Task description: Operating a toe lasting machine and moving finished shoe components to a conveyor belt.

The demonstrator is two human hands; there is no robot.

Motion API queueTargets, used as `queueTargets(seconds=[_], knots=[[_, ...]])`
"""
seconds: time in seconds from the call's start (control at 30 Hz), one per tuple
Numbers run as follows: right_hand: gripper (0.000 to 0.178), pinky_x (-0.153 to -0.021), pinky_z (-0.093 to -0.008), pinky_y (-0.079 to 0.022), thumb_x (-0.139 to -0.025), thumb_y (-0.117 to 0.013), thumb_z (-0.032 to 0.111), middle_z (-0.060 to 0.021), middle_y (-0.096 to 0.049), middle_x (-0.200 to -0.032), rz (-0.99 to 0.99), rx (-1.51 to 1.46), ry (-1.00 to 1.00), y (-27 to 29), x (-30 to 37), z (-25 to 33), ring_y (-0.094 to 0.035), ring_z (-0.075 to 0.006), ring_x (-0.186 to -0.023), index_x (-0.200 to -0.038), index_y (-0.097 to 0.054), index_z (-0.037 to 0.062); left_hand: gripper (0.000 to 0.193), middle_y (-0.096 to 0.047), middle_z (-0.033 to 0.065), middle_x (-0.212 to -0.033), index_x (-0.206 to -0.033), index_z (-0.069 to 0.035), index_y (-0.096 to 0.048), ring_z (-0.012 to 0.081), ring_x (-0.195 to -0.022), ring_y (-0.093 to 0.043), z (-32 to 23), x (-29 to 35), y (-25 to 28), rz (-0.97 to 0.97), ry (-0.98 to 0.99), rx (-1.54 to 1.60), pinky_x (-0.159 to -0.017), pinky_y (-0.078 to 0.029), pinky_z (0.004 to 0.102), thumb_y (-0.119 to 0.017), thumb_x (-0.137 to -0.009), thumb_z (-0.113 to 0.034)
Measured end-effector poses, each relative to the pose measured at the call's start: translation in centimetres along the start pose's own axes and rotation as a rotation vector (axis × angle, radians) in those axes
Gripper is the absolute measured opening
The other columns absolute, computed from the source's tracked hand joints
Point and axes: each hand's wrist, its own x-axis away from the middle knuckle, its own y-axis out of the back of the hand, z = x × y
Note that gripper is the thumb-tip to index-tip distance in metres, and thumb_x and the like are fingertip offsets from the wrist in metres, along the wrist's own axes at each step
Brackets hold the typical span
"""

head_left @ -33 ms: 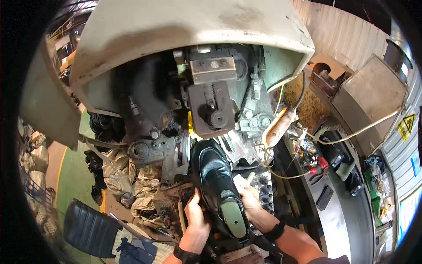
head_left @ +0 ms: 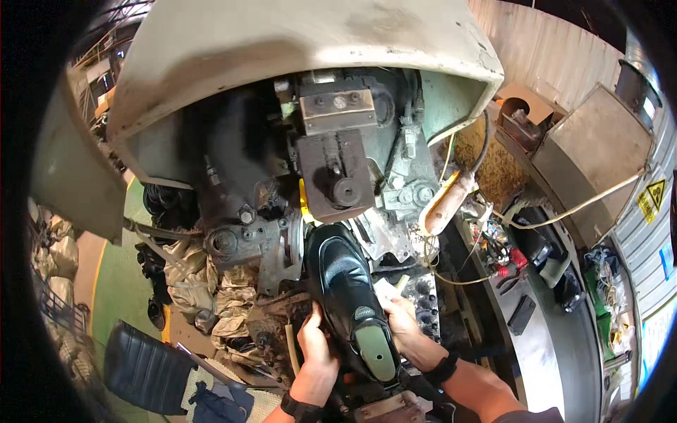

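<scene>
A black leather shoe (head_left: 343,271) stands toe-away from me under the machine's head, stretched over a green last (head_left: 375,350) with a small hole in its top. My left hand (head_left: 315,338) is closed along the shoe's left side near the heel. On the opposite side my right hand (head_left: 403,323) grips it, and a small white piece (head_left: 385,290) shows by those fingertips. The toe lies just below a dark metal block (head_left: 331,173) and beside the machine's grey metal arm (head_left: 291,243). The fingers' undersides are hidden by the shoe.
A large pale hood (head_left: 303,35) overhangs the machine. To the right hangs a lamp (head_left: 446,204) on a cable. A metal bench (head_left: 530,349) holds a phone (head_left: 521,315) and pliers (head_left: 508,283). A black chair (head_left: 144,366) and several wrapped bundles (head_left: 189,278) are at left.
</scene>
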Motion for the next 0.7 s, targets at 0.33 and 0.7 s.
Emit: queueTargets(seconds=[0.33, 0.7], knots=[[0.024, -0.069, -0.0284, -0.059, -0.100, -0.069, 0.014, -0.0050, -0.074, -0.097, 0.060, -0.056, 0.052, 1.9, -3.7, -1.8, -0.070, -0.0121, -0.078, -0.120, -0.064, 0.0017, 0.031, -0.072, 0.0060, -0.104, -0.110, 0.000, -0.070, 0.0178, -0.091, -0.067, 3.7, -3.4, 0.8, -0.160, -0.271, -0.101, -0.083, -0.054, 0.0327, -0.060, -0.107, -0.030], [0.028, -0.074, -0.0292, -0.059, -0.100, -0.070, 0.020, -0.0045, -0.073, -0.100, 0.041, -0.014, 0.008, 1.7, -3.7, -1.8, -0.071, -0.0137, -0.085, -0.122, -0.063, 0.0030, 0.033, -0.073, 0.0081, -0.104, -0.110, 0.001, -0.070, 0.0192, -0.086, -0.068, 4.1, -4.6, 1.3, -0.118, -0.346, -0.099, -0.076, -0.057, 0.0335, -0.058, -0.108, -0.030]])
